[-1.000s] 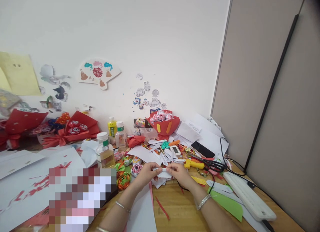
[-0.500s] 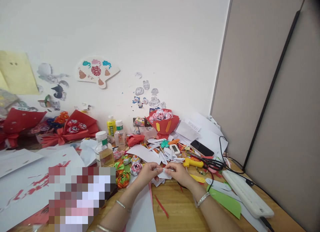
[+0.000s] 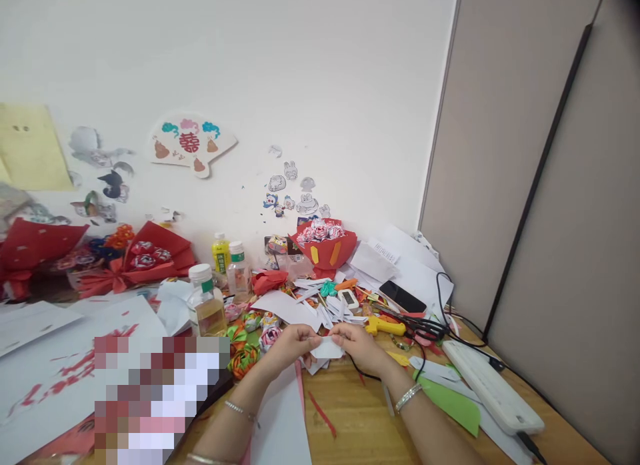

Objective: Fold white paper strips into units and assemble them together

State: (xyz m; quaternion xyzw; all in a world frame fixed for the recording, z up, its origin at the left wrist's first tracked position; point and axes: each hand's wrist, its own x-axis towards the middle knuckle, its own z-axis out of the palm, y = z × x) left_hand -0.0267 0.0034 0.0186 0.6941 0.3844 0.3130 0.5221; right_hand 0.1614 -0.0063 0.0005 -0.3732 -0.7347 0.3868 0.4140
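I look out from a camera worn on my head, facing forward and down across the table (image 3: 357, 418) to the white wall (image 3: 320, 65). My left grip (image 3: 294, 343) and right grip (image 3: 358, 345) show near, low in the middle; a grey panel (image 3: 495, 118) closes the right side.

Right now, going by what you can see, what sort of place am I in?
Probably a paper-craft corner at a wooden table: there's a red bouquet, loose white strips and what looks like a yellow glue gun.
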